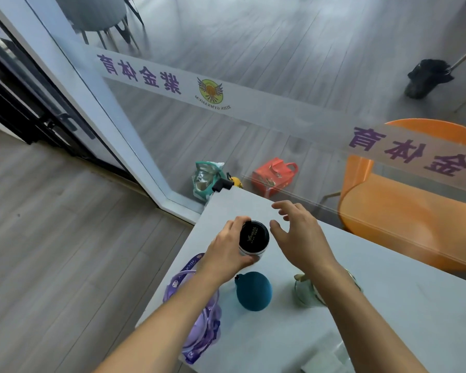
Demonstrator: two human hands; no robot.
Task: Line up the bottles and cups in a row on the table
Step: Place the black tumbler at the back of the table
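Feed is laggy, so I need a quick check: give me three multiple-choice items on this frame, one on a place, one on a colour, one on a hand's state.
1. Where is the teal bottle?
A. nearer the camera than the black-lidded cup
B. on the floor
C. on the orange chair

2. What colour is the bottle under the left forearm?
A. red
B. purple
C. black

3. What is the right hand doing?
A. gripping the cup
B. open beside the cup
C. resting on the chair

Answers: 1 A, it stands on the table below the cup. 2 B, the purple bottle shows. 3 B, fingers spread; the left hand holds the cup.
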